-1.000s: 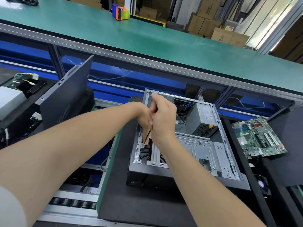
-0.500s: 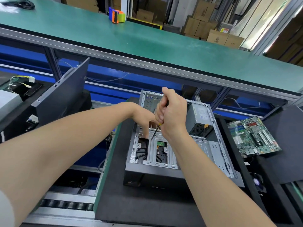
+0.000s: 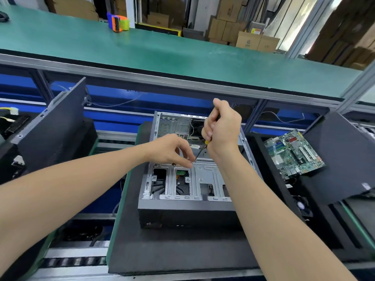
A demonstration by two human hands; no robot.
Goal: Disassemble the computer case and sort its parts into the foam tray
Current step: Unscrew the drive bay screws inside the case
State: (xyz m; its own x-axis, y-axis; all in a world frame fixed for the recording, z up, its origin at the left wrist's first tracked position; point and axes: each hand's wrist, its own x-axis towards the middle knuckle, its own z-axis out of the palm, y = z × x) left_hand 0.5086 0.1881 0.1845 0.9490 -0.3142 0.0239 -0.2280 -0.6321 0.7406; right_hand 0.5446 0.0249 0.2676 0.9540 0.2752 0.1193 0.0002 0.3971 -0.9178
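Observation:
An open grey computer case [image 3: 182, 189] lies on its side on a black foam pad [image 3: 162, 246], its metal drive bracket facing up. My right hand [image 3: 222, 130] is closed around a screwdriver [image 3: 200, 152] whose tip points down and left at the bracket's back edge. My left hand [image 3: 172, 151] pinches a small screw at that tip with thumb and forefinger. A green motherboard [image 3: 294, 153] rests tilted in the black foam tray [image 3: 269, 175] to the right of the case.
A dark case side panel [image 3: 54, 130] leans at the left, another panel [image 3: 343, 157] lies at the right. A green-topped bench [image 3: 162, 49] with a tape dispenser [image 3: 117, 22] runs behind. Conveyor rollers [image 3: 73, 262] sit below left. A small fan [image 3: 302, 204] lies in the right-hand foam.
My view shifted, so the case sits lower and more central. My left hand came out from behind the right and now pinches at the screwdriver tip.

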